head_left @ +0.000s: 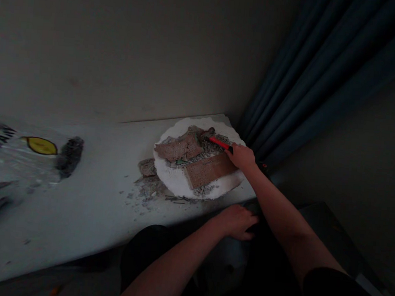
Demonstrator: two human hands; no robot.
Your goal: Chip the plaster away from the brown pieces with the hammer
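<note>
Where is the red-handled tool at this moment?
In the head view, right of centre: the red-handled tool is gripped in the right hand, its head over brick fragments on the white disc at the far corner of the table, beside the blue curtain.

A red-handled tool [218, 143], clasped in the right grip [243, 157], slants with its dark head down on grey rubble [206, 152]. It sits among broken brownish slabs [209, 171] at the far right corner of the surface [105, 195].
</note>
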